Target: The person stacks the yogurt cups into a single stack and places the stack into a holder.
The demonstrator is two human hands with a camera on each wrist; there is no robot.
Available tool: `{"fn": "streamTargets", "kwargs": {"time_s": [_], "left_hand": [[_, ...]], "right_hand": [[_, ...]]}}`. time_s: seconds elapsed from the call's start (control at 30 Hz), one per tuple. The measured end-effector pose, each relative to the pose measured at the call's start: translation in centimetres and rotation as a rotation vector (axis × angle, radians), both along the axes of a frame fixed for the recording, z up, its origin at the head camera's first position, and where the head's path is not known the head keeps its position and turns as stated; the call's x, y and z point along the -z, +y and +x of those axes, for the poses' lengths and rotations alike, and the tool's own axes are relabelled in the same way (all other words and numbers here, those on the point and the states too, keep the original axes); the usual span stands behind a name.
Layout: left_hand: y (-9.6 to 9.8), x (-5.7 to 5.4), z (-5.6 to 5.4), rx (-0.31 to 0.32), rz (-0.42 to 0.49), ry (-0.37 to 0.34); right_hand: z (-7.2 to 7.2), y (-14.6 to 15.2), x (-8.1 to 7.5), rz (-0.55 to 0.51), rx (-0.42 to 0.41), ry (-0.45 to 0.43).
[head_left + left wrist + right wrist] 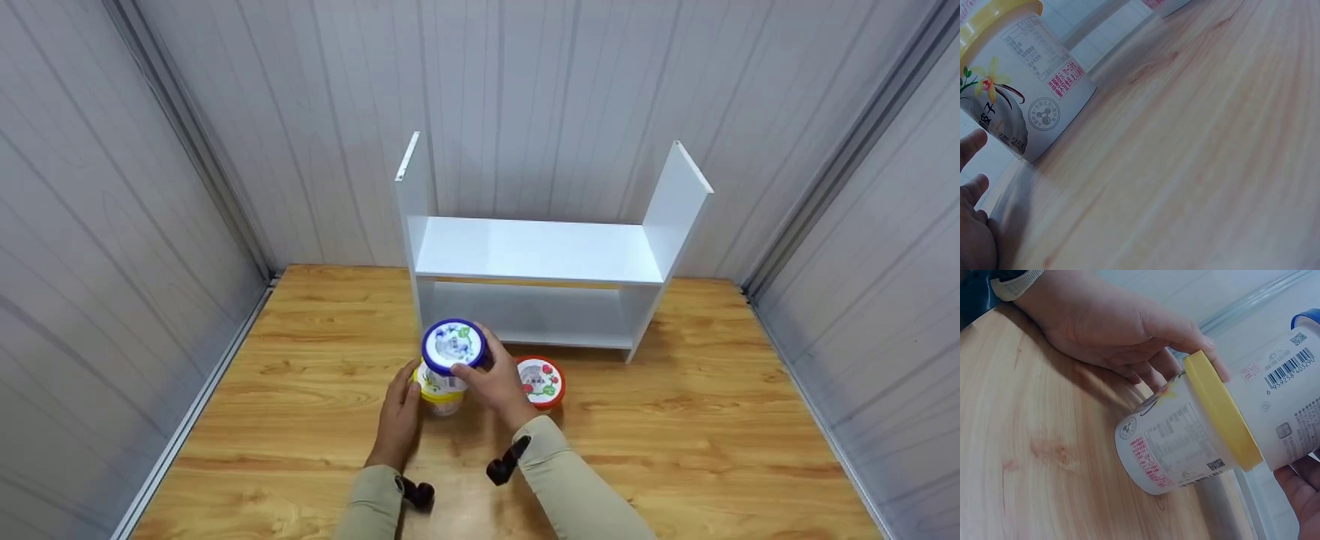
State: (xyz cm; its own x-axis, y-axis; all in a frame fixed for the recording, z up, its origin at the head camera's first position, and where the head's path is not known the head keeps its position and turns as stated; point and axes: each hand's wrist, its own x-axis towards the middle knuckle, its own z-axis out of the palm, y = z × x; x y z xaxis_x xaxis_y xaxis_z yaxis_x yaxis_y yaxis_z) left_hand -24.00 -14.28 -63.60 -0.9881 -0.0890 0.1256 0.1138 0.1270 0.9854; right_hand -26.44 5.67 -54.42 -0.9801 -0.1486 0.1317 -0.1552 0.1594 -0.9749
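My right hand (pixel 501 384) grips a white tub with a blue lid (pixel 454 343). That tub stands right over the yellow-lidded tub (pixel 444 405), its base at the yellow lid in the right wrist view. The lower tub is upright on the wooden table and has a vanilla flower printed on its side. Beside it is my left hand (pixel 397 416), index finger reaching along to the yellow rim and the other fingers partly hidden behind the tub. A red-lidded tub (pixel 551 386) with strawberries on its lid stands to the right, partly covered by my right hand.
A white two-level shelf (pixel 536 251) with upright side panels stands behind the tubs, near the back wall (pixel 525 97). Its lower board is just beyond the blue lid. Panelled walls border the wooden table (pixel 330 330) at left and right.
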Motion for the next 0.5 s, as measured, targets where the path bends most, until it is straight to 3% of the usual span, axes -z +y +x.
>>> {"fn": "streamTargets", "kwargs": {"time_s": [0.5], "left_hand": [[0.08, -0.34, 0.06, -0.014, -0.049, -0.031]], "right_hand": [[-0.02, -0.99, -0.18, -0.024, -0.043, -0.029]]}}
